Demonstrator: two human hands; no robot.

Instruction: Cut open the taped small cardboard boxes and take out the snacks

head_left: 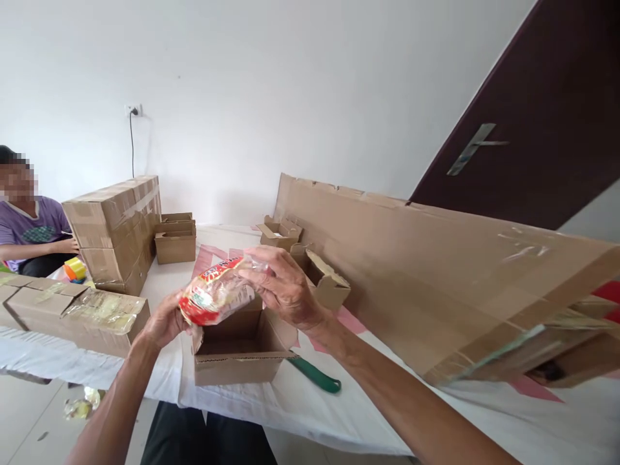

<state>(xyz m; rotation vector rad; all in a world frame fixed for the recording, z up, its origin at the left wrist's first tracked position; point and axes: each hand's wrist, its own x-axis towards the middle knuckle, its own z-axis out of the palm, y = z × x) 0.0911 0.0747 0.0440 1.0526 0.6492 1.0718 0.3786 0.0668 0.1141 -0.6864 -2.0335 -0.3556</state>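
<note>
Both my hands hold a red, white and clear plastic packet above a small open cardboard box on the white-covered table. My left hand grips the packet's lower left end from below. My right hand pinches its upper right end, fingers closed on the clear plastic. A green-handled tool lies on the table just right of the box, partly hidden by it.
A long flat cardboard carton runs along the right. Small open boxes stand behind, a taped carton stack at the left, a flat carton nearer. A person in purple sits far left. A dark door is behind.
</note>
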